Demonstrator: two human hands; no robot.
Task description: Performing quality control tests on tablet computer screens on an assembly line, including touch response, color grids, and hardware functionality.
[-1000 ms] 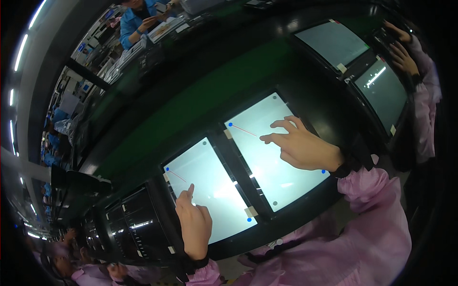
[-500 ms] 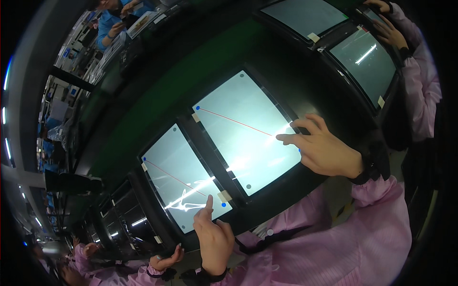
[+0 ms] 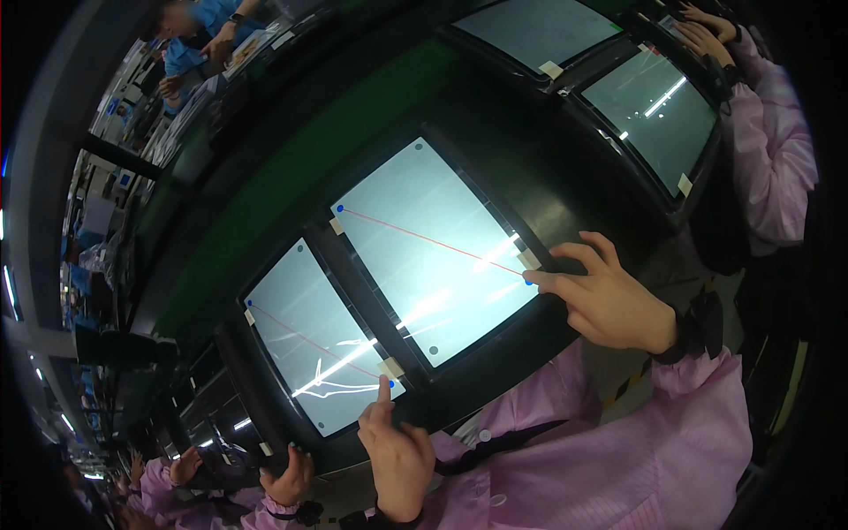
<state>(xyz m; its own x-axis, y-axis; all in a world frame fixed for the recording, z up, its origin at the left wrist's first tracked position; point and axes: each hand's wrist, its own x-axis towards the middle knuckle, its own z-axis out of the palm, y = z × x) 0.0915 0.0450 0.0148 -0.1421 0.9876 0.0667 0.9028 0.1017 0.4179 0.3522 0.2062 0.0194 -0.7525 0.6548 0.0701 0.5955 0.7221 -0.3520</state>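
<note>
Two lit pale screens in black frames lie side by side before me. On the left screen (image 3: 300,327), a thin red line slants from an upper-left blue dot to the tip of my left hand (image 3: 397,455). That index finger is stretched out beside the lower-right blue dot (image 3: 391,384), its other fingers bent, holding nothing. Across the right screen (image 3: 424,256) runs another red line, ending at the index fingertip of my right hand (image 3: 614,300). This hand is open, fingers apart, its fingertip at the blue dot near the screen's right edge.
More framed screens (image 3: 658,110) stand at the upper right, where another person's hands (image 3: 707,40) work. At lower left are dark panels (image 3: 221,415) and a co-worker's hand (image 3: 287,477). Someone in blue (image 3: 199,40) sits across the green-and-black bench.
Both fingertips have slid toward the lower-right blue dots, and the red lines have grown longer with them. The whole view has shifted slightly.
</note>
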